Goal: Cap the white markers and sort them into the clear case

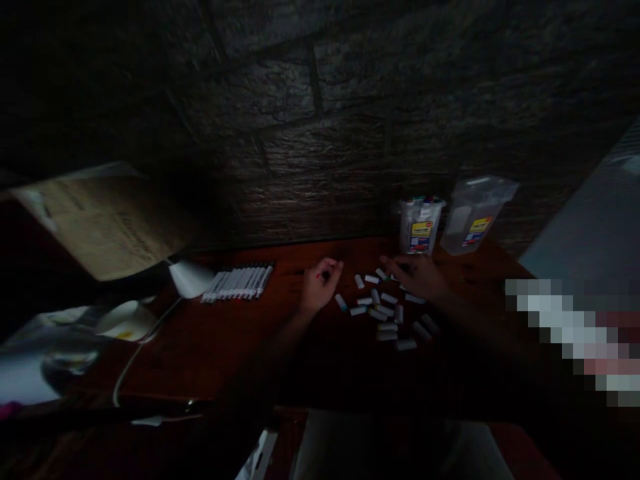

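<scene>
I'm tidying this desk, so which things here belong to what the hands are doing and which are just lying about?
In use: left hand, right hand, loose caps, row of markers, marker pouch.
Lying about: empty pouch, cardboard sheet, white cable.

free: bare table [215, 347] front-left | blocked: scattered caps [385, 310], marker row [240, 283], two pouches [421, 227] at wall

Cardboard box [107, 223], white cup [125, 321], cable [131, 363]

You see a very dim, grainy view; faint light falls only near the markers [239, 283], the edges sink black and bend, pixelated blur lies far right.
</scene>
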The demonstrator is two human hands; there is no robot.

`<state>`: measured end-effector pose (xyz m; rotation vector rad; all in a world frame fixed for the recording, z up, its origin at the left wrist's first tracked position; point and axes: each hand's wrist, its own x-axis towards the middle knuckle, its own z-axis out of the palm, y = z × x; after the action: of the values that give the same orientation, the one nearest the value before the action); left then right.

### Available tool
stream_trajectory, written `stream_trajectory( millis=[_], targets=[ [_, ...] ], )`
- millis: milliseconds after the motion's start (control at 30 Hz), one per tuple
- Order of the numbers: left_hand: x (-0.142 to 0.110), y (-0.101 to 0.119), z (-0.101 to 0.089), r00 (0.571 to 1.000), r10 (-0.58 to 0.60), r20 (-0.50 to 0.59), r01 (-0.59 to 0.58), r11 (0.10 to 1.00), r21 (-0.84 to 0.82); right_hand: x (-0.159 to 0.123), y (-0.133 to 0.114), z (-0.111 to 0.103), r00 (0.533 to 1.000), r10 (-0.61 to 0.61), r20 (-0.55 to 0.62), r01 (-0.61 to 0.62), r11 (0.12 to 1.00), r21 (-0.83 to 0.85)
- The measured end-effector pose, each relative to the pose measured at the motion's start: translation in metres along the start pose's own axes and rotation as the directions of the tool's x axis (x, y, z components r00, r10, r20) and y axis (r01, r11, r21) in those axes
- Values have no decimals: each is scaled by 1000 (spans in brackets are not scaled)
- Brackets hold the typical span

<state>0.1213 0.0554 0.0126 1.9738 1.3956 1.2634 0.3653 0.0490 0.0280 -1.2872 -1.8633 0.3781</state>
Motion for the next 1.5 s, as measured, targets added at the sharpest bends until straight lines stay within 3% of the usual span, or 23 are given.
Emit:
stream_trajectory(
  millis=[133,233,400,533,833,1067,1300,1500],
  targets=[
    [3,-5,-9,998,6,67,-12,996,90,0,1,-1,1000,4,-17,-4,1000,26],
    [7,-11,-21,992,-71,107,41,965,261,0,2,-1,999,-10,-39,11,999,34],
    [9,-18,-40,970,-198,-144,245,779,577,-1,2,-2,1000,-3,-9,3,999,40],
    [10,-20,-50,920,-330,-213,388,680,622,0,1,-3,1000,5,-9,-5,1000,5],
    [13,-29,-52,870,-462,-174,441,568,695,1,1,-4,1000,-6,-6,6,1000,-3],
    [10,-30,-48,901,-410,-140,363,537,762,0,0,-3,1000,-14,-4,14,1000,-6],
    [12,-22,-37,941,-337,41,193,629,753,0,1,-2,999,25,22,-25,999,-26],
    [8,-8,-31,953,-294,76,121,597,793,0,1,-2,1000,-8,5,8,1000,-18]
  ],
)
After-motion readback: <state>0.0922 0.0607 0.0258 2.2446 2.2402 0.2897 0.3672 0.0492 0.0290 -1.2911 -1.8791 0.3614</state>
